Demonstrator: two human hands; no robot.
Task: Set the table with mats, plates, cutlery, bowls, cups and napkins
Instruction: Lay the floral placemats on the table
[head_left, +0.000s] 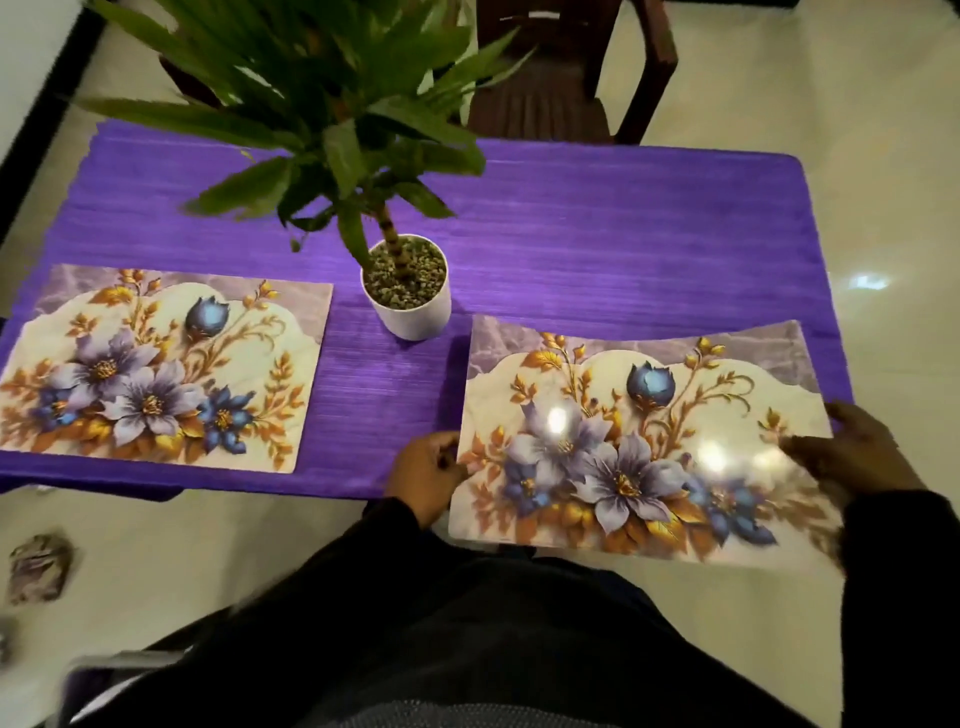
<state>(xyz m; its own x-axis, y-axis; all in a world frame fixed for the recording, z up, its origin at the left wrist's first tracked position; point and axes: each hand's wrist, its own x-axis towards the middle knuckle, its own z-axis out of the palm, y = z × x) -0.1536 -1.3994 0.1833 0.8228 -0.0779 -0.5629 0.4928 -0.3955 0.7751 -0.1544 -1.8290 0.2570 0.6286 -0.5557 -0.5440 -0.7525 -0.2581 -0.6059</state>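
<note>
Dim, soft, blurred edges; ceiling-light glare on the glossy mat (639, 447).

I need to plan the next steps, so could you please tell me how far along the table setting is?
Early stage. Done: one floral mat lies flat on the purple table, left of the potted plant. In hand: the second mat, held at its sides by the left hand and right hand, its near edge overhanging the table. Left: no plates, cutlery, bowls, cups or napkins are visible.

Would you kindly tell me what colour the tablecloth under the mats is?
The tablecloth is purple with fine streaks, seen in the head view.
</note>
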